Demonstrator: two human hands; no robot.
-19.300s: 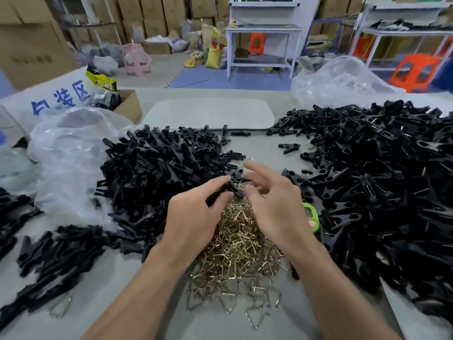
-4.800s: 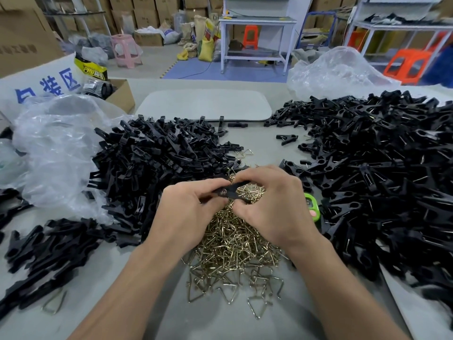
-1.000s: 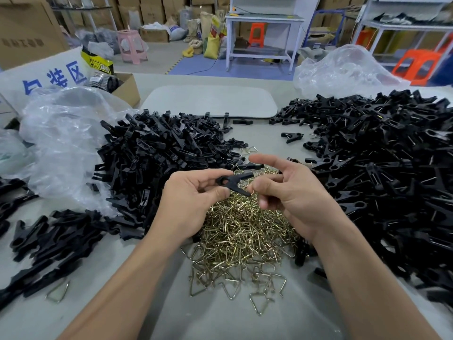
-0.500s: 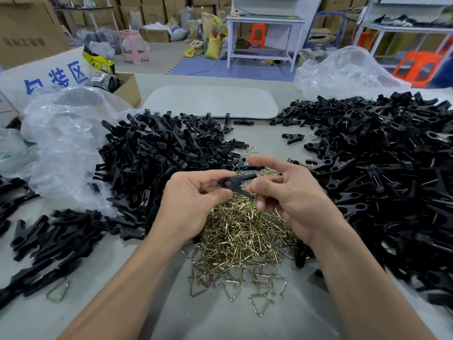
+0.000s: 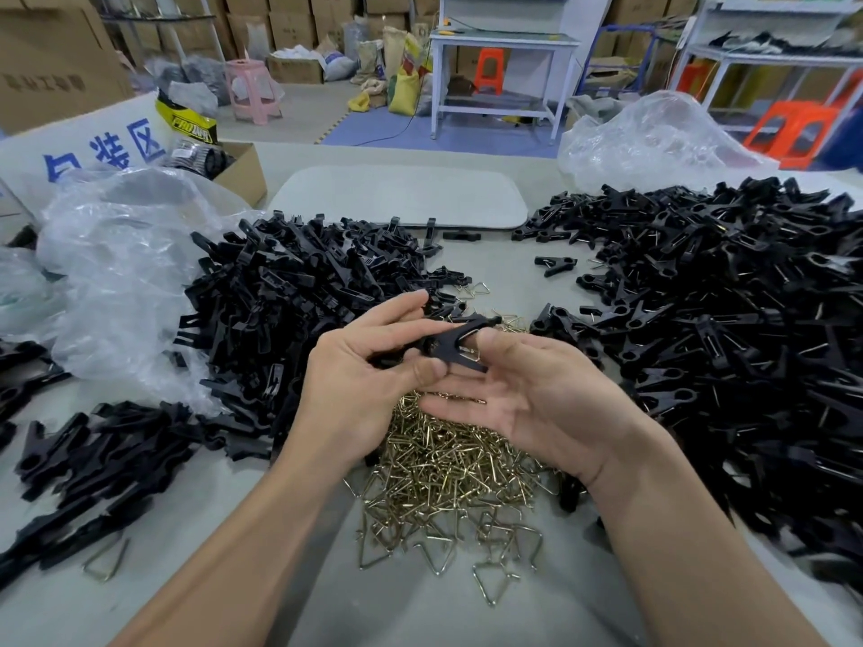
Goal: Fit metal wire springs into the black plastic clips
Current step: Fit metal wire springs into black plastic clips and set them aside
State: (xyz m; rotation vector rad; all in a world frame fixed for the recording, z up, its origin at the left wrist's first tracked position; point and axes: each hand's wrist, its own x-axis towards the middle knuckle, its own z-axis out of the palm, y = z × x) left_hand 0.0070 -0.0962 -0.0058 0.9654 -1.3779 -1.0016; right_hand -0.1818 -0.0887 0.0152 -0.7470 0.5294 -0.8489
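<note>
Clear plastic sheeting (image 5: pixel 126 273) lies crumpled at the left edge of the frame, probably the emptied bag the parts came in. Below it, at lower left, sits a small heap of black clips (image 5: pixel 93 445) with one lone wire spring (image 5: pixel 107 560) beside it. Just right of the sheeting is the big left pile of clips (image 5: pixel 303 291). I see no wire in these, so I judge them unfitted stock, kept on my holding hand's side. My left hand (image 5: pixel 369 380), mid-frame, pinches one black plastic clip (image 5: pixel 448 343) between thumb and fingers, forked end pointing right. A glint of wire shows in the fork, so I judge its spring is in or nearly seated. Under both hands lies the heap of brass-coloured wire springs (image 5: pixel 448 469), central so either hand can reach it. My right hand (image 5: pixel 551 403) is palm up, fingers loosely spread, holding nothing I can make out. Its thumb tip is just beside the clip, touching or not I cannot tell. At right spreads the right pile of clips (image 5: pixel 724 319), many showing wire, probably finished. By count: one clip in hand, one stray spring, three heaps of clips and one of springs, each heap too many to number.
</note>
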